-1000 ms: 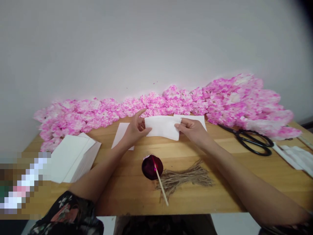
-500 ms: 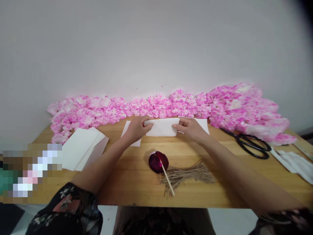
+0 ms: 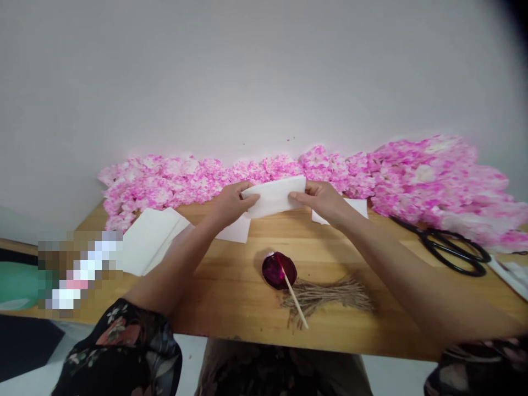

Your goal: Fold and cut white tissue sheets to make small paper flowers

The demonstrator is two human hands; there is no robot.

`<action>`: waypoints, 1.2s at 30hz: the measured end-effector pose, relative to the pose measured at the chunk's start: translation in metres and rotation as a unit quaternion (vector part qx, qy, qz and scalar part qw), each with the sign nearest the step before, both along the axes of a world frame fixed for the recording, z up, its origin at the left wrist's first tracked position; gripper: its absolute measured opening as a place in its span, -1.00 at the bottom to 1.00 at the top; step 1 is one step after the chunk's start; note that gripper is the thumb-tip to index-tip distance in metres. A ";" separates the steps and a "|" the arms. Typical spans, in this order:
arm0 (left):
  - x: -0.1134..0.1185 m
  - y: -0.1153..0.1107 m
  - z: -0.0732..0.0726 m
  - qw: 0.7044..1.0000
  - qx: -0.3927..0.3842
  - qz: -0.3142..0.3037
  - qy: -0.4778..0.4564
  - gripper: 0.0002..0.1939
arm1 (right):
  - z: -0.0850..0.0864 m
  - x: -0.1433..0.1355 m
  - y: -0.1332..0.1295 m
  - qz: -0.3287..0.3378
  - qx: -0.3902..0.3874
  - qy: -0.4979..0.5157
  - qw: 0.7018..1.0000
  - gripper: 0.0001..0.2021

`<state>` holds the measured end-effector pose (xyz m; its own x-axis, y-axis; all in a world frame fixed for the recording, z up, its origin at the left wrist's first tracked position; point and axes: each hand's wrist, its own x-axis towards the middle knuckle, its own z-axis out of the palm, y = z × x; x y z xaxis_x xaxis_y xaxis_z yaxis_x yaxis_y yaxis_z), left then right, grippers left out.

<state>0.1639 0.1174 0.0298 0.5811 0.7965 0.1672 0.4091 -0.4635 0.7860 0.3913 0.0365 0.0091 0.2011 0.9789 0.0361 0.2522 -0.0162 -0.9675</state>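
A folded white paper strip (image 3: 275, 197) is held above the wooden table (image 3: 231, 286). My left hand (image 3: 237, 202) pinches its left end, thumb in front and fingers behind. At its right end my right hand (image 3: 319, 199) grips it the same way, tilted slightly higher. White sheets lie beneath, one (image 3: 235, 229) near my left hand and another (image 3: 358, 207) behind my right wrist. Closer to me rests a round dark-red piece (image 3: 279, 270) with a pale wooden stick (image 3: 297, 302) across it, beside a bundle of thin brown twigs (image 3: 336, 295).
Pink and white flowers (image 3: 173, 181) line the back edge by the wall. A stack of white paper (image 3: 150, 239) lies on the left, near a blurred patch. Black scissors (image 3: 456, 250) and white material (image 3: 513, 275) are on the right.
Both hands have raised the folded paper, and its right end now tilts up. The view has shifted, so the table items appear farther right, except that the paper moved little sideways.
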 end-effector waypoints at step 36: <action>-0.077 -0.026 -0.045 0.974 0.004 0.125 0.189 -0.52 | -0.008 -0.095 0.109 0.233 -0.094 -0.475 0.844 -0.80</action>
